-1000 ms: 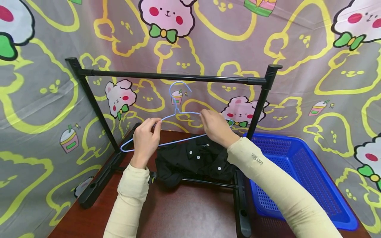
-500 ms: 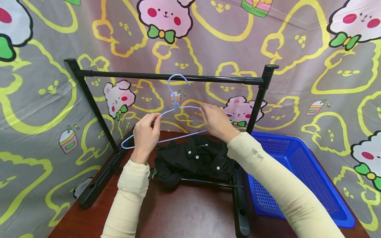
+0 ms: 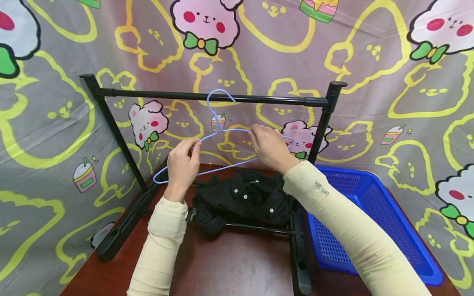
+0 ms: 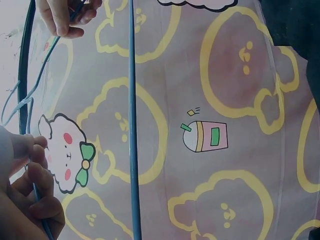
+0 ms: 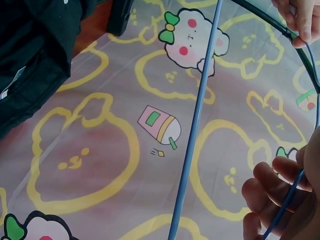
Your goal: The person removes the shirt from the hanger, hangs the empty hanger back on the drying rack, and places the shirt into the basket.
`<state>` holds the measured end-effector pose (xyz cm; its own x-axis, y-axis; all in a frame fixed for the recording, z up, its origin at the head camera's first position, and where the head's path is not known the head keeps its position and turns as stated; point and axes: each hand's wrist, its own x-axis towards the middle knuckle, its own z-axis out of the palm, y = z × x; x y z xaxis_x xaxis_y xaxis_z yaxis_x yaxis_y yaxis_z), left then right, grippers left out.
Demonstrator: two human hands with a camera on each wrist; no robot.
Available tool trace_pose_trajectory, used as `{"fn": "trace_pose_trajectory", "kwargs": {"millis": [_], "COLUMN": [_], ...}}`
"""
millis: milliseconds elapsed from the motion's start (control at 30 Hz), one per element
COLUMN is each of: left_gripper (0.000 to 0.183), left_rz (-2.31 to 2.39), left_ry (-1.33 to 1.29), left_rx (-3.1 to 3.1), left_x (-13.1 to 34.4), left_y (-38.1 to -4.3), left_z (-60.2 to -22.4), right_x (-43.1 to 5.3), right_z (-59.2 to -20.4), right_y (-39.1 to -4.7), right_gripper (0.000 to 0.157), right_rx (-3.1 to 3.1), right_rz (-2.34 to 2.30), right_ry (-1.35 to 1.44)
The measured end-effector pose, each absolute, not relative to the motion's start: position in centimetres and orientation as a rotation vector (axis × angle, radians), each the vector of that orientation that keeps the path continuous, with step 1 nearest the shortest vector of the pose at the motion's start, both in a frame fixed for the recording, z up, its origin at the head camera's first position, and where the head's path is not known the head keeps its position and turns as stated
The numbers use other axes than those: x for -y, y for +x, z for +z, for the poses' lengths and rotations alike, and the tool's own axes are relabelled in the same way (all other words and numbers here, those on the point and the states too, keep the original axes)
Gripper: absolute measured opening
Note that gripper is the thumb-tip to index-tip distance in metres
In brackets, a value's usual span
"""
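A blue wire clothes hanger [image 3: 229,166] is held up by both hands in front of the black rack's top bar [image 3: 163,95]. My left hand [image 3: 182,166] pinches its left shoulder between thumb and fingers. On the other shoulder my right hand [image 3: 272,148] grips the wire. The hook curves up and overlaps the top bar in the head view. In the left wrist view the hanger's bottom wire [image 4: 133,125] runs straight past the left hand [image 4: 30,190]. Below the hanger, a crumpled black garment with white buttons [image 3: 240,201] lies over the rack's lower rail [image 3: 259,227].
To the right, a blue plastic basket [image 3: 431,273] stands on the dark wooden table [image 3: 229,267]. The rack's side posts [image 3: 120,135] and feet [image 3: 301,263] frame the work area. A cartoon-patterned curtain [image 3: 237,24] hangs close behind and at the left.
Both hands have raised the hanger a little, so its hook has gone from below the top bar to overlapping it. The garment and basket stay put.
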<state>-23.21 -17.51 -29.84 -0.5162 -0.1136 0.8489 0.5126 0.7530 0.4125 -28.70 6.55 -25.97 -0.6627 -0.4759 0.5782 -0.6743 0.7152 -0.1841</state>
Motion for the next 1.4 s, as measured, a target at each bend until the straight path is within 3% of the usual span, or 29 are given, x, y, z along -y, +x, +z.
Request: {"fn": "trace_pose_trajectory", "kwargs": {"millis": [1400], "left_gripper": [0.020], "left_rz": [-0.797], "left_ry": [-0.264], "left_rx": [1.974], "left_x": [17.8], "left_y": [-24.1], "left_z": [-28.5], "right_x": [-5.2], "right_z": [-24.7], "right_y": [-29.4], "right_gripper": [0.021], "right_rx": [2.429], "right_rz": [0.564], "right_ry": [0.766]}}
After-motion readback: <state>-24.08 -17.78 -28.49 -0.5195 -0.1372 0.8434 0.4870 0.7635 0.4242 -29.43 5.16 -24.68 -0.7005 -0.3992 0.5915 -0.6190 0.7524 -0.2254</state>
